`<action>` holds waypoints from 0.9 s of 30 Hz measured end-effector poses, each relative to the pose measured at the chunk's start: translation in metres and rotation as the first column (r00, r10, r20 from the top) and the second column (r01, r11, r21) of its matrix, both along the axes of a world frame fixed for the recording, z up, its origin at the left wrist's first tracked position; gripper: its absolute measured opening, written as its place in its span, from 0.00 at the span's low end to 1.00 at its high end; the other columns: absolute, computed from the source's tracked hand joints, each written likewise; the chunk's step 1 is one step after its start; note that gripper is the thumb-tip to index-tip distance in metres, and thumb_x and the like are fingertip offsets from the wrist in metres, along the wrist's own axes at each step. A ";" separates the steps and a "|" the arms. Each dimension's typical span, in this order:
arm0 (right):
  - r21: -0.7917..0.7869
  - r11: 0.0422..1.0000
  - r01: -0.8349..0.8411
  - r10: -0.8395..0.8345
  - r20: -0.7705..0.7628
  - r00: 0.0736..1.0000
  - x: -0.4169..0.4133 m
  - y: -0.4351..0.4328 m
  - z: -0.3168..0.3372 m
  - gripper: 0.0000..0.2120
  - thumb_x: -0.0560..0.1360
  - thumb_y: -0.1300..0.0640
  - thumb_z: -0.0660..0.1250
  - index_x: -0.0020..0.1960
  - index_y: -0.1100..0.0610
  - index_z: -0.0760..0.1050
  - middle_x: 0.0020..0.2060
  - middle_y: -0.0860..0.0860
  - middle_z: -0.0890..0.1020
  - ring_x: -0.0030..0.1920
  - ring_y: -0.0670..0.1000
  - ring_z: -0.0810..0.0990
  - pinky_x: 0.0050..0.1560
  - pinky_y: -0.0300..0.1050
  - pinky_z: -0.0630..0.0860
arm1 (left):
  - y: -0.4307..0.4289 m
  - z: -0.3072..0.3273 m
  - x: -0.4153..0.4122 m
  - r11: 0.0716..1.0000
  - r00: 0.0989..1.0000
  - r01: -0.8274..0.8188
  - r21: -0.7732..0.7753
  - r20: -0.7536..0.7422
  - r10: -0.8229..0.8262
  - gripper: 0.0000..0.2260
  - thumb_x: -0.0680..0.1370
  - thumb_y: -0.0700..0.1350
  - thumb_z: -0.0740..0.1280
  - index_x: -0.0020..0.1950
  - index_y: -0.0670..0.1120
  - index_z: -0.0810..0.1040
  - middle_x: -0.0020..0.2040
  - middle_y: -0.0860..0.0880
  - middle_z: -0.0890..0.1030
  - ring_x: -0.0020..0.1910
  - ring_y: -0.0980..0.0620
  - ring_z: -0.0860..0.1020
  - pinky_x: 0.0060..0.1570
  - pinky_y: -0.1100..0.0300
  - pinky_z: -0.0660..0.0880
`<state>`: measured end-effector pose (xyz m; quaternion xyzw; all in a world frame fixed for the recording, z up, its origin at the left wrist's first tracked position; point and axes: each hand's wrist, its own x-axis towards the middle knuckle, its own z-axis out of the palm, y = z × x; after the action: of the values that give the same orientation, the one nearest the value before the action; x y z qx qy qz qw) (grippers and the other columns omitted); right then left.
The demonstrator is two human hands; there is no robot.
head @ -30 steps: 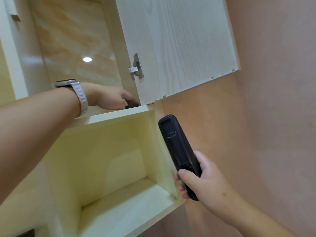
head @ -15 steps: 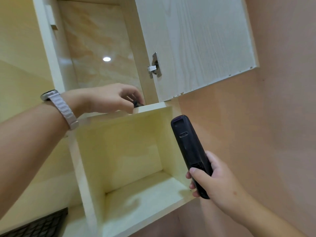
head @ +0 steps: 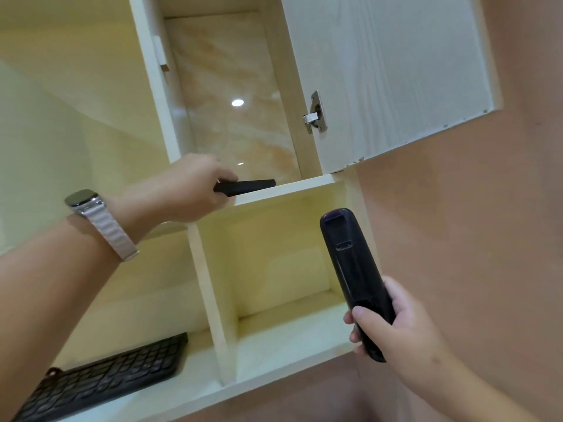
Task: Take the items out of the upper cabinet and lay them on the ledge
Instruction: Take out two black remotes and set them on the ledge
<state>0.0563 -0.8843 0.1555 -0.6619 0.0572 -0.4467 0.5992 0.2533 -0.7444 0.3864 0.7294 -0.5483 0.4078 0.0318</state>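
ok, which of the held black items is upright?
The remote in the right hand, its back showing. The flat one in the left hand lies level at the cabinet shelf edge.

The remote (head: 355,278) in my right hand (head: 396,330) is black with a purple sheen; the flat piece (head: 246,186) in my left hand (head: 189,190) is plain black. At twelve o'clock the cabinet back (head: 234,86) is marbled beige and orange, its door (head: 390,74) white wood-grain; at seven the keyboard (head: 103,379) is black.

The long black plastic remote (head: 353,269) in my right hand (head: 405,333) looks smooth. Upper right, the pale wood-grain cabinet door (head: 390,71) is matt, its metal hinge (head: 315,115) shiny; the beige marbled back panel (head: 237,86) glossy.
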 end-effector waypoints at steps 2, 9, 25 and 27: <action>0.021 1.000 -0.012 0.012 0.003 1.000 0.002 0.002 -0.003 0.10 0.65 0.57 0.65 0.46 0.52 0.76 0.40 0.61 0.81 0.33 0.52 0.79 0.35 0.48 0.78 | 0.009 -0.003 0.000 0.998 0.996 -0.064 0.024 0.056 0.063 0.05 0.76 0.42 0.65 0.42 0.44 0.79 0.41 0.44 0.75 0.41 0.42 0.74 0.43 0.49 0.74; 0.062 0.994 -0.086 0.087 -0.014 0.996 -0.002 0.015 -0.016 0.10 0.65 0.58 0.66 0.46 0.56 0.76 0.39 0.64 0.80 0.30 0.56 0.77 0.30 0.44 0.76 | 0.015 -0.030 -0.017 0.978 0.998 -0.033 -0.208 0.054 0.045 0.06 0.77 0.43 0.62 0.53 0.45 0.75 0.45 0.46 0.73 0.43 0.43 0.73 0.39 0.51 0.72; 0.100 0.993 0.061 -0.054 -0.069 0.996 -0.046 0.019 -0.061 0.08 0.77 0.68 0.62 0.49 0.56 0.73 0.36 0.54 0.81 0.33 0.54 0.78 0.34 0.50 0.78 | -0.001 -0.225 -0.061 0.753 0.423 -0.038 -0.657 -0.693 -0.584 0.05 0.74 0.42 0.69 0.50 0.48 0.80 0.42 0.45 0.83 0.38 0.52 0.83 0.38 0.55 0.78; 0.097 0.990 0.102 -0.094 -0.091 0.991 -0.050 0.019 -0.066 0.07 0.77 0.68 0.62 0.49 0.57 0.73 0.36 0.55 0.81 0.33 0.54 0.78 0.34 0.50 0.79 | -0.005 -0.246 -0.062 0.741 0.291 -0.076 -0.667 -0.726 -0.623 0.04 0.75 0.41 0.69 0.49 0.47 0.80 0.43 0.44 0.83 0.38 0.52 0.83 0.37 0.57 0.76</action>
<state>0.0063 -0.8650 0.0896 -0.6458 0.1379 -0.4431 0.6062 0.1910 -0.7490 0.1407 0.6609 -0.3974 0.0530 0.6344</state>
